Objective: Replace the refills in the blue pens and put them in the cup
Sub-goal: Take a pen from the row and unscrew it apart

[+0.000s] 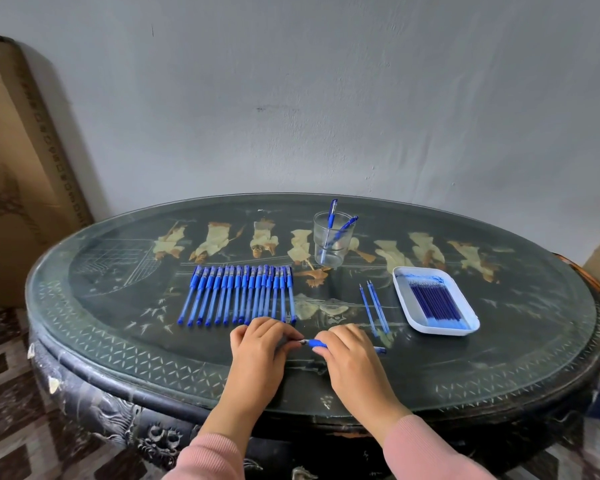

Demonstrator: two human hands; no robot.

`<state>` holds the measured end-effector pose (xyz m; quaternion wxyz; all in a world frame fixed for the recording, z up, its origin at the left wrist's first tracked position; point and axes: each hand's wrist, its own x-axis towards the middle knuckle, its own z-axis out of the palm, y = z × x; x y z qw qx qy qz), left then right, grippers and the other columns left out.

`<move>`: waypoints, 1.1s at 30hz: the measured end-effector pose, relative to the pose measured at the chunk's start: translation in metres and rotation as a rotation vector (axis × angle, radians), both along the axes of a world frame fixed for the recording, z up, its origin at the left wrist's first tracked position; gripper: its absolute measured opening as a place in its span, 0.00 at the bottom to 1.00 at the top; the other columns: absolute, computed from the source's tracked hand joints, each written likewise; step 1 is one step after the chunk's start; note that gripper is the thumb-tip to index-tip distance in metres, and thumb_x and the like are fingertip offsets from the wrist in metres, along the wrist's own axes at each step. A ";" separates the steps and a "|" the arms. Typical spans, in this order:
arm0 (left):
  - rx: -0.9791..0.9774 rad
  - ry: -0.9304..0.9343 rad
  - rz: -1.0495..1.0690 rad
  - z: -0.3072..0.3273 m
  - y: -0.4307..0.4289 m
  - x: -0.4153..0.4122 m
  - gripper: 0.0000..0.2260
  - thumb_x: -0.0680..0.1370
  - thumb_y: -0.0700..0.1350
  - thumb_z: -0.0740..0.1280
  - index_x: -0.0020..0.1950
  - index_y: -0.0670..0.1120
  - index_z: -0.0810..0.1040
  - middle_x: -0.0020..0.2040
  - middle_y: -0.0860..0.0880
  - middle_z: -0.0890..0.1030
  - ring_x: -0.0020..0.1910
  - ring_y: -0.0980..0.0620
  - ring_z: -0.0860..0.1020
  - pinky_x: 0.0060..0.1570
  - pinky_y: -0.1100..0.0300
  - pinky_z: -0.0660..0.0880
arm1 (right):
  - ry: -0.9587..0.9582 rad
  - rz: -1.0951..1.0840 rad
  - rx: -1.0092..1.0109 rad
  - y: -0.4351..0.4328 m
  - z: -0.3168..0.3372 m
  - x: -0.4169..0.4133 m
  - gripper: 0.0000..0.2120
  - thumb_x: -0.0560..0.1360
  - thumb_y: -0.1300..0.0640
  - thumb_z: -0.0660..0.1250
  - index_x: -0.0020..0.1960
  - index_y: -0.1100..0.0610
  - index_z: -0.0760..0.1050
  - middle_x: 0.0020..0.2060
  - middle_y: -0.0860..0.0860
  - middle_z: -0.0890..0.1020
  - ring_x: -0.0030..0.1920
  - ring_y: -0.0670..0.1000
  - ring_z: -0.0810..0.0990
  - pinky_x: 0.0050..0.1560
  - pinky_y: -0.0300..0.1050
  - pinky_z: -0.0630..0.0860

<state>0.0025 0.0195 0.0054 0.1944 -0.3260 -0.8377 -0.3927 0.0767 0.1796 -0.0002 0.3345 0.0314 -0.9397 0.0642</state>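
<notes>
At the near edge of the frame, two pink sleeves [212, 455] are seen reaching over the rim of a dark oval table [465, 362] with a glass top over inlaid figures.

Just beyond the rim, one blue pen [317, 344] is held crosswise between both hands, low over the glass; contact with the table cannot be determined. The left hand [260, 341] is curled, and its fingertips are pinched on the tip end of the pen. The right hand [350, 351] is closed round the barrel at the dark blue grip, and the rear end of the pen is seen projecting past it to the right.

Directly behind the left hand, a row of blue pens [238, 294] is laid side by side on the glass, close together, with their caps at the far end.

Behind and to the right of the right hand, two loose refills [374, 308] are laid nearly parallel, apart from the row. Further right, a white tray [440, 330] is set at a slant, and a batch of blue refills [435, 301] is packed in it.

Further back, between the row and the tray, a clear cup [321, 233] is stood upright. Two blue pens [331, 211] are leaned inside it, clip ends upward.

A cardboard box [18, 161] is propped against the grey wall [326, 98] at far left.
</notes>
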 end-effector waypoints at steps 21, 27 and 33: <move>-0.027 -0.015 -0.009 -0.007 0.002 -0.004 0.09 0.73 0.40 0.73 0.42 0.54 0.78 0.41 0.62 0.77 0.47 0.65 0.71 0.53 0.56 0.59 | -0.008 0.010 0.078 -0.002 0.003 0.002 0.06 0.77 0.58 0.70 0.43 0.53 0.75 0.36 0.44 0.73 0.38 0.46 0.68 0.43 0.39 0.71; -0.037 0.044 -0.001 -0.006 0.003 -0.004 0.10 0.78 0.50 0.60 0.40 0.52 0.78 0.39 0.60 0.77 0.46 0.64 0.71 0.51 0.59 0.58 | 0.016 0.042 0.067 -0.003 0.006 0.003 0.04 0.76 0.59 0.71 0.44 0.54 0.77 0.37 0.45 0.74 0.38 0.47 0.70 0.42 0.39 0.74; -0.038 -0.032 -0.018 -0.003 0.000 0.002 0.19 0.80 0.63 0.51 0.56 0.58 0.77 0.51 0.66 0.75 0.57 0.68 0.69 0.62 0.65 0.52 | 0.067 0.009 0.042 -0.002 0.002 0.002 0.10 0.81 0.56 0.60 0.48 0.56 0.79 0.39 0.46 0.77 0.40 0.47 0.73 0.43 0.41 0.76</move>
